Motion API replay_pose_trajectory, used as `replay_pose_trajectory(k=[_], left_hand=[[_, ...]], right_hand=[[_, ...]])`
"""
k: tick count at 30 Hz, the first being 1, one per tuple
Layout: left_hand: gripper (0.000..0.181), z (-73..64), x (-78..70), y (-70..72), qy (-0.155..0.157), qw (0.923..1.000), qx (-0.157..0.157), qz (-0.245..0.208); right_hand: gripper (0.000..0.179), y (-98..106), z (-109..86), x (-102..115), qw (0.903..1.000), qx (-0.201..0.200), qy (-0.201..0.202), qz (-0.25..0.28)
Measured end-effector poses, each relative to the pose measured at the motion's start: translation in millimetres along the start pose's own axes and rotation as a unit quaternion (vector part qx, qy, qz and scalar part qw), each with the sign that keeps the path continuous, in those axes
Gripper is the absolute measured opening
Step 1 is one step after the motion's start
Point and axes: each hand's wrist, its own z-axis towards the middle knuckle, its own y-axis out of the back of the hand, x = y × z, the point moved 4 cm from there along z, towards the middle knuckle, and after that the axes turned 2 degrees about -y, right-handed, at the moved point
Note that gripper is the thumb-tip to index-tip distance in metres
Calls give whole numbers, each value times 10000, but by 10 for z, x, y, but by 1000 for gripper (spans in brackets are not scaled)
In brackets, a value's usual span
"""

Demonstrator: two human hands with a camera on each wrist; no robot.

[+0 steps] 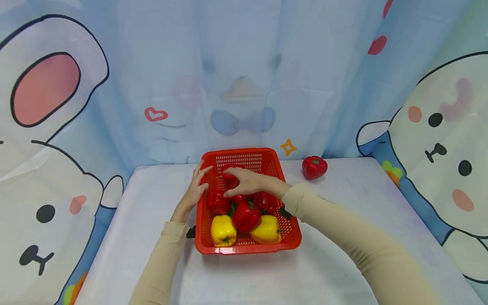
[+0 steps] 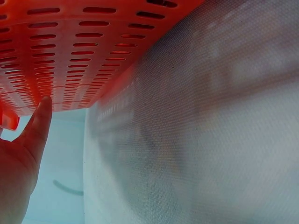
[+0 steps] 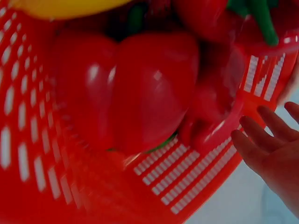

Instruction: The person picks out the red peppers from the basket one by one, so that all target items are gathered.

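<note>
Beige long sleeves point(image 1: 354, 237) stretch in from the bottom and lower right of the frame, and between them sits a red perforated plastic basket point(image 1: 248, 249), mid-frame on a white-covered counter point(image 1: 328, 267)! Over its upper half hangs the right hand point(image 1: 245, 181), fingers loosely spread, clasping nothing, right beside a glossy red bell pepper point(image 1: 230, 181). Across at the left rim, the left hand point(image 1: 193, 190) rests straight-fingered against the basket's side, no grip there. More red peppers point(image 1: 246, 217) crowd the basket's middle, two shiny yellow bell peppers point(image 1: 223, 231) sit along its lower end, and, right of centre, a lone red pepper point(image 1: 314, 167) stands near the pale blue cartoon-printed curtain point(image 1: 324, 42).
</note>
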Motion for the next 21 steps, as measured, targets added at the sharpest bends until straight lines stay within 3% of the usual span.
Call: replay_pose_trajectory(k=[8, 14, 21], left_hand=[[61, -7, -15, -2, 36, 10000, 63, 60], [61, -14, -25, -2, 71, 10000, 31, -17], [61, -6, -13, -1, 84, 10000, 0, -7]], right_hand=[[80, -216, 98, 106, 9952, 657, -106, -714], [75, -304, 148, 133, 9886, 618, -105, -1369], [85, -395, 206, 117, 9856, 470, -230, -1607]])
